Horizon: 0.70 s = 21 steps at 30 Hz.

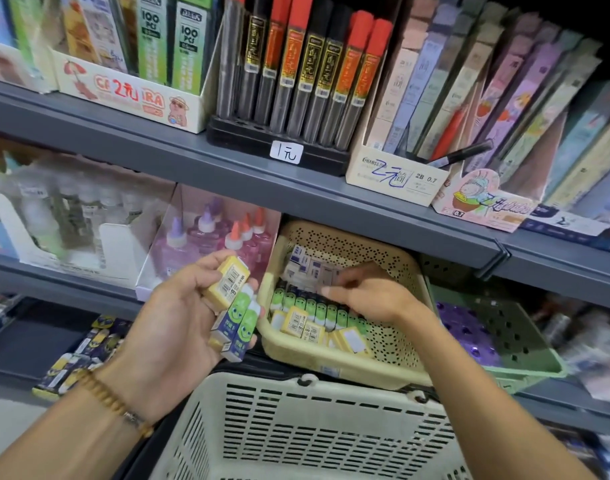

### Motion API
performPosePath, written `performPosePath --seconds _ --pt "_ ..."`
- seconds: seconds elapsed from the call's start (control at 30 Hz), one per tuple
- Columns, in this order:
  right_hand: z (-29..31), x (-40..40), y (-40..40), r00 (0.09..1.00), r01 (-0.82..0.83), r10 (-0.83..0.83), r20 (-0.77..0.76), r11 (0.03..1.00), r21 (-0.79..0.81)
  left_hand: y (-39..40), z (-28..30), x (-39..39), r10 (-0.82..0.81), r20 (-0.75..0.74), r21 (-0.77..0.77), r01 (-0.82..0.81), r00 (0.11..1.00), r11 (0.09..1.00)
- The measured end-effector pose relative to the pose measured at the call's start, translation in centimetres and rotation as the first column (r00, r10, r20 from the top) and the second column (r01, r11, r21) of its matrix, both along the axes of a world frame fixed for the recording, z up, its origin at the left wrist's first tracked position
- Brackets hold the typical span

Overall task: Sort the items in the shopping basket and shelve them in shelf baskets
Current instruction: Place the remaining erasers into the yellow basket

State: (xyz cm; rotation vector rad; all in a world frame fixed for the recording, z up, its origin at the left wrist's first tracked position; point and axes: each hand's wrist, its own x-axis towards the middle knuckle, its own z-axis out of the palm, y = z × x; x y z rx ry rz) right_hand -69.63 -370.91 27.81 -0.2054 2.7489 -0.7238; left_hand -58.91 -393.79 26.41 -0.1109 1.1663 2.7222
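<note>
My left hand (178, 306) holds a small stack of erasers: a yellow one (227, 280) on top and green-faced ones (242, 323) below it, just left of the beige shelf basket (331, 362). Inside that basket my right hand (369, 294) reaches down among rows of green-faced erasers (307, 306), yellow erasers (296, 323) and white ones (303, 261). Its fingers are blurred, and whether they pinch an eraser cannot be made out. The cream shopping basket (296, 427) sits low in front of me, under both arms.
A green shelf basket (525, 358) with purple items stands right of the beige one. Glue bottles (206, 237) in a white box sit to its left. The grey shelf edge (262, 174) above carries lead tubes and pencil boxes. Minion-print boxes (85, 355) lie lower left.
</note>
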Motion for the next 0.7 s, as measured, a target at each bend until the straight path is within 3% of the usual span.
performPosePath --seconds 0.1,0.2,0.43,0.53,0.6,0.7 --pt "0.4 2.2 2.2 0.981 -0.073 0.073 0.177 0.997 -0.008 0.3 0.1 0.2 -0.021 0.000 -0.006 0.021 1.000 1.000" --pt "0.0 3.2 2.7 0.966 -0.134 0.131 0.223 0.991 0.000 0.9 0.1 0.4 -0.029 0.011 -0.013 0.029 1.000 0.999" --pt "-1.1 2.9 1.3 0.943 0.108 -0.038 0.329 0.975 -0.196 1.5 0.3 0.7 -0.043 0.010 -0.010 0.043 0.999 0.999" --pt "-0.7 2.7 2.3 0.953 0.207 -0.120 0.278 0.930 -0.305 1.5 0.4 0.8 -0.051 0.014 -0.006 0.051 0.999 0.999" --pt "-0.8 2.8 3.5 0.956 0.255 -0.196 0.220 0.923 -0.288 1.6 0.4 0.8 -0.065 0.019 0.006 0.065 0.998 0.998" --pt "-1.4 3.4 3.6 0.940 0.256 -0.176 0.291 0.929 -0.266 1.9 0.5 0.9 -0.094 0.029 0.023 0.093 0.995 0.995"
